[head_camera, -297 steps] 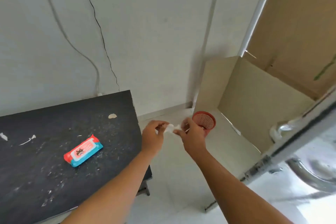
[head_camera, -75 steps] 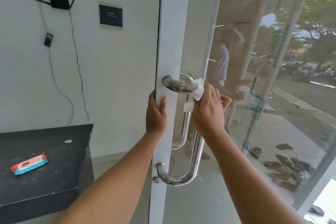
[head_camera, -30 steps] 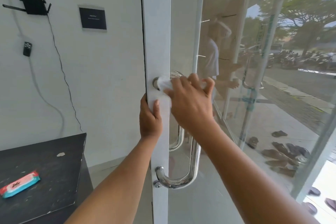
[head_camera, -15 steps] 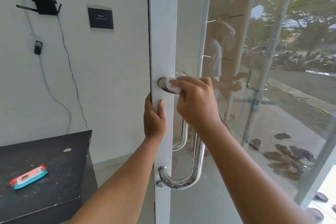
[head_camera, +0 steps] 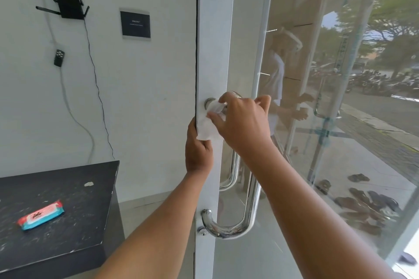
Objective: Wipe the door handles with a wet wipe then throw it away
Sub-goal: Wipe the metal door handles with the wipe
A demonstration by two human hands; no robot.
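A chrome D-shaped door handle [head_camera: 250,206] is fixed to the white frame [head_camera: 215,29] of a glass door. My right hand [head_camera: 243,123] presses a white wet wipe [head_camera: 209,124] against the handle's upper mount, where it meets the frame. The wipe hangs down from my fingers and covers part of the mount. My left hand [head_camera: 198,152] grips the edge of the door frame just below the wipe. A second handle [head_camera: 234,172] shows through the glass on the far side.
A black table [head_camera: 68,222] at the lower left holds a red and blue wet wipe pack [head_camera: 40,215]. A router [head_camera: 69,8], a small remote and cables hang on the white wall. Several shoes [head_camera: 362,201] lie outside beyond the glass.
My right hand has slid the wipe left along the top of the handle to the mount at the frame, and the wipe now hangs lower. My left hand keeps its grip on the frame.
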